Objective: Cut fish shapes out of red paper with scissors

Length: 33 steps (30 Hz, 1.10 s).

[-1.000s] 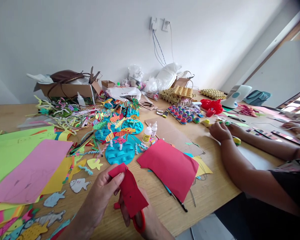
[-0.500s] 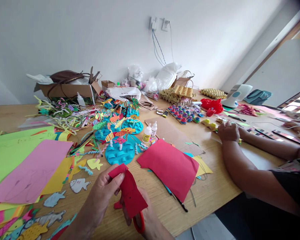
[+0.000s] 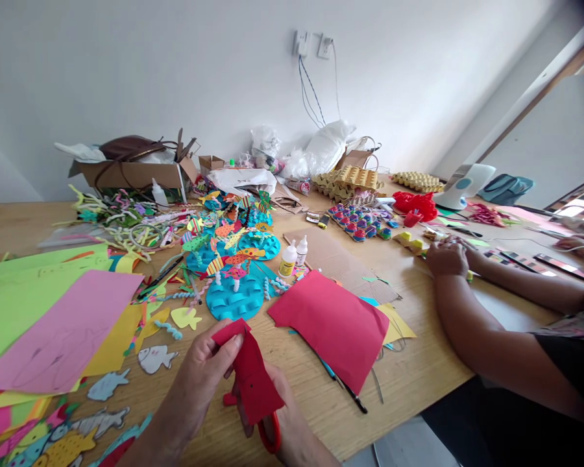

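Since the earliest picture, the co-worker's hands had shifted rightward and come together over the far side of the table, and the lower end of the small red paper had swung slightly to the left. The person's left hand was closed on the upper end of that paper, pinching it with the thumb on top. The right hand was closed around the red handle of a pair of scissors; the blades were hidden behind the paper, so how far they stood apart could not be told. The small paper, marked with dark pencil-like lines and a dot, was held up above the near edge of the table, its lower part covering some of the right hand's fingers. Just beyond, to the right, a larger red sheet lay flat, overlapping a yellow sheet, with a dark-tipped brush partly under its near edge. A blue woven disc lay ahead of the left hand, and a yellow fish cutout and a white fish cutout lay to its left.
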Each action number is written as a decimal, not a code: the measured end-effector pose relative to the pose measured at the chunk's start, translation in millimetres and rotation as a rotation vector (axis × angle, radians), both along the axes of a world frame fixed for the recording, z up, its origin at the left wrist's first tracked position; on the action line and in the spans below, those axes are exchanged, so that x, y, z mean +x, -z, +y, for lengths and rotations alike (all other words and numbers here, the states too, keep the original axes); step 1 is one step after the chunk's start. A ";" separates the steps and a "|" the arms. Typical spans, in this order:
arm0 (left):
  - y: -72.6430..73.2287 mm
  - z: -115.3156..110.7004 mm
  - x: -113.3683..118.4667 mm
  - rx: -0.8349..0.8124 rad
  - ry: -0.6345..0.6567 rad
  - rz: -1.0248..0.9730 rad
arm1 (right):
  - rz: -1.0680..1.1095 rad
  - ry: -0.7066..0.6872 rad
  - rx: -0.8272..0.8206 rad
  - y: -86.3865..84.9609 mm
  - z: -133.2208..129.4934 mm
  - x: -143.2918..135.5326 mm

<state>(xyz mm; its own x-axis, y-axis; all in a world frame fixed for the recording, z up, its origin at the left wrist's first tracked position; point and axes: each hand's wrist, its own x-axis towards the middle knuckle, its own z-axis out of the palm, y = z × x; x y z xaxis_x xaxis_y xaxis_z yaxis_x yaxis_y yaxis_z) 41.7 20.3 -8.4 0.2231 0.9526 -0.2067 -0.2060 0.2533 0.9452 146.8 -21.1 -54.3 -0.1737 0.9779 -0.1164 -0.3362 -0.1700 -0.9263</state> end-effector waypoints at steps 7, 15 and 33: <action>0.0 -1.6 1.2 0.006 0.036 0.012 | 0.010 0.006 -0.003 2.0 -3.2 0.2; 6.3 0.5 -0.4 0.021 0.052 0.010 | 0.026 0.017 -0.013 13.8 -4.0 -0.8; 0.2 -0.7 0.6 0.009 0.036 0.027 | -0.064 -0.017 -0.003 -0.9 0.6 1.6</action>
<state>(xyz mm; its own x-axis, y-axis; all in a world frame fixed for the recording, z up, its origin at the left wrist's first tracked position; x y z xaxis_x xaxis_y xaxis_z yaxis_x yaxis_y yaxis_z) 42.3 19.6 -8.7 0.2521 0.9459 -0.2044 -0.1709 0.2514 0.9527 148.4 -20.5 -53.4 -0.1827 0.9745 -0.1304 -0.2732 -0.1778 -0.9454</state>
